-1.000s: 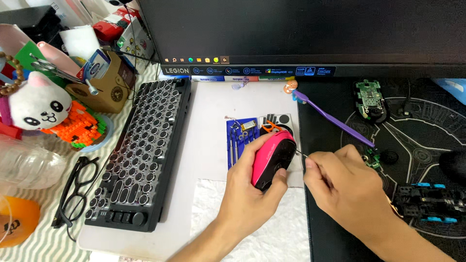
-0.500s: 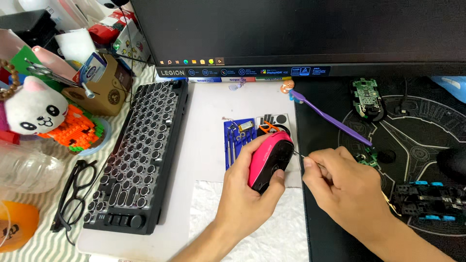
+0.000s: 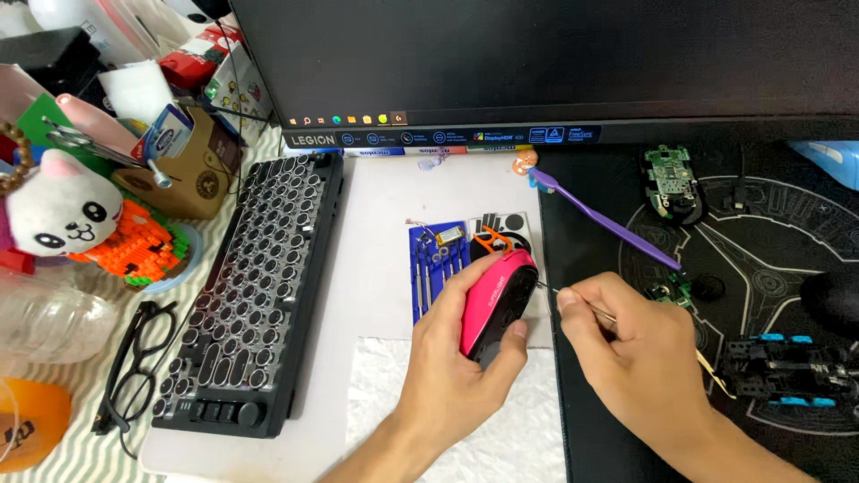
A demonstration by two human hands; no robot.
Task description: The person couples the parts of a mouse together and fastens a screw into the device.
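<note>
Gripping a pink mouse shell [image 3: 497,304] from the side, the left hand [image 3: 452,371] has its fingers curled over the top and the thumb pressed against the near right edge; the shell sits tilted on its side over a white sheet [image 3: 385,233], just in front of a blue tool tray [image 3: 436,264]. The right hand [image 3: 640,353] has thumb and forefinger pinched on a thin metal pick [image 3: 573,300], its tip touching the right edge of the shell near the seam.

Judgement on progress: disassembly looks partly done. 2 green circuit boards lie out on the black desk mat [image 3: 761,241]: 1 near the monitor base [image 3: 669,174] and a smaller one [image 3: 667,288] just beside the right hand. A black and blue mouse frame [image 3: 787,367], stripped of its cover, sits at the far right. The pink shell still appears closed at the seam the pick is working on; whether it is being pried apart or closed up cannot be told. Nothing shows how many fasteners remain.

Nearby:
- purple toothbrush [image 3: 604,219] lying diagonally across the mat edge
- black round-key keyboard [image 3: 246,286] to the left of the sheet
- black glasses [image 3: 134,367] on the striped cloth
- paper towel [image 3: 394,394] under the left wrist
- dark monitor [image 3: 537,63] across the back.
</note>
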